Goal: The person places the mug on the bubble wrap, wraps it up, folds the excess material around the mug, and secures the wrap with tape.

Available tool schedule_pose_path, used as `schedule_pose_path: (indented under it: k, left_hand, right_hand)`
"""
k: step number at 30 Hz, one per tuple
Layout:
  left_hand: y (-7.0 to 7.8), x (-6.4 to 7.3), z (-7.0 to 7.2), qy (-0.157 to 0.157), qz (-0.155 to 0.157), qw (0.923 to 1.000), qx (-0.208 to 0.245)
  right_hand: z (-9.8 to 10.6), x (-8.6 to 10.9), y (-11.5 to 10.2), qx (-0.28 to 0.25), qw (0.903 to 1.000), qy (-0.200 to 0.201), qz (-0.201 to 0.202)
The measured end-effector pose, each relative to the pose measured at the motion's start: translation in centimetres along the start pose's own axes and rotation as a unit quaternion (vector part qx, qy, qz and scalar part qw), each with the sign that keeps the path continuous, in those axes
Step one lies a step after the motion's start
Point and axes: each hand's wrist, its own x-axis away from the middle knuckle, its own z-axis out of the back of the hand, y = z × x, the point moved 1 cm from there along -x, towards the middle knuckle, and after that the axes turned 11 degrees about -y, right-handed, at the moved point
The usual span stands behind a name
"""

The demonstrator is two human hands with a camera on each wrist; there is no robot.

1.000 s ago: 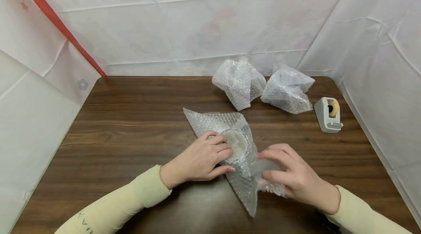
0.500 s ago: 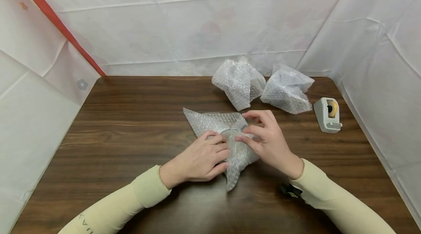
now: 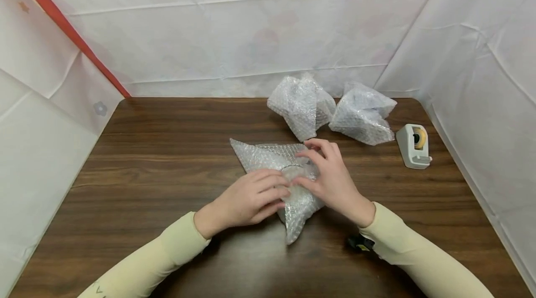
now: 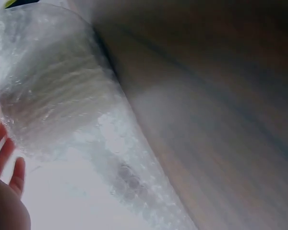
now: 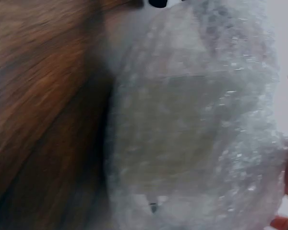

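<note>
A bundle of bubble wrap (image 3: 261, 157) lies mid-table, its pointed corners toward the back left and the front. Inside is a round-topped object, seen in the right wrist view as a dull greenish-beige block (image 5: 168, 139) through the wrap; its kind cannot be told. My left hand (image 3: 253, 197) hovers at the bundle's left side, fingers loosely bent and spread. In the left wrist view that hand (image 4: 7, 196) looks apart from the wrap. My right hand (image 3: 332, 179) arches over the bundle's right side, thumb and fingers spread, fingertips at the folded-over wrap.
Two bubble-wrapped bundles, a left one (image 3: 299, 104) and a right one (image 3: 362, 114), sit side by side at the back. To their right stands a tape dispenser (image 3: 414, 146). White sheeting (image 3: 234, 32) hangs behind the brown wooden table (image 3: 159, 149).
My right hand has brought the right-hand flap up and left over the round top. My left hand, earlier pressing on the bundle, has lifted slightly and drawn back left.
</note>
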Motion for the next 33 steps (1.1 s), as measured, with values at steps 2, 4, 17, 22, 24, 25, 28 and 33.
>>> schedule_pose_path:
  k: [2,4,17,22,24,25,28,33]
  left_hand:
    - [0.1,0.0,-0.1,-0.018,-0.029,0.9986,-0.040]
    - [0.1,0.0,-0.2,-0.027,-0.036,0.9970,-0.062]
    - [0.1,-0.2,0.2,-0.036,-0.001,0.9992,-0.014]
    - [-0.2,-0.2,1.1,-0.025,-0.006,0.9981,0.056]
    - [-0.6,0.0,1.8,-0.004,0.009,0.9963,0.085]
    - [-0.9,0.2,2.2,0.009,0.027,0.9950,0.096]
    - [-2.1,0.9,3.4,0.038,0.127,0.9853,0.108]
    - [-5.0,2.7,5.3,-0.054,0.413,0.9034,0.100]
  right_hand:
    - [0.1,0.0,-0.1,0.008,0.9996,-0.006,-0.026]
    - [0.3,0.1,-0.1,0.006,0.9995,0.001,-0.030]
    - [1.2,4.1,-0.4,0.125,0.9613,-0.117,0.216]
    - [0.7,4.9,-0.9,0.156,0.9559,-0.182,0.170]
    - [0.6,4.9,-1.2,0.162,0.9553,-0.189,0.160]
    - [0.7,4.8,-1.3,0.164,0.9550,-0.194,0.154]
    - [0.8,4.4,-1.8,0.168,0.9526,-0.213,0.138]
    - [0.7,3.8,-2.2,0.173,0.9472,-0.227,0.147]
